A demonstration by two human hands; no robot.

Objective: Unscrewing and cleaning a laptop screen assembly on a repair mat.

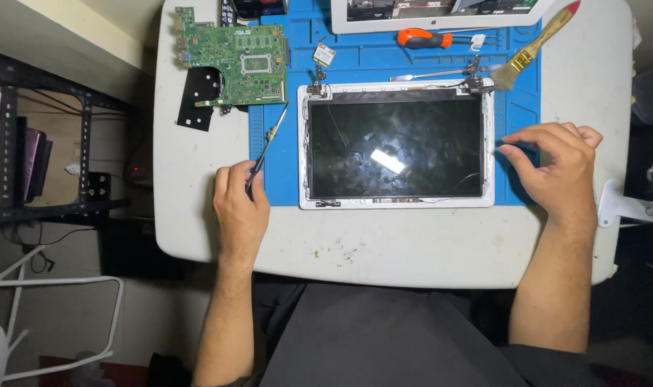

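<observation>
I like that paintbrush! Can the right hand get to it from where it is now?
Probably yes. The right hand rests by the laptop screen's right edge, and the paintbrush lies just beyond it on the blue mat, with nothing between.

The left hand [239, 204] grips tweezers [267, 147] beside a white-framed laptop screen [396, 147] on a blue mat [276, 179]. The right hand [559, 168] pinches at the screen's right edge. A green circuit board [233, 56] lies on the counter [383, 247].
</observation>
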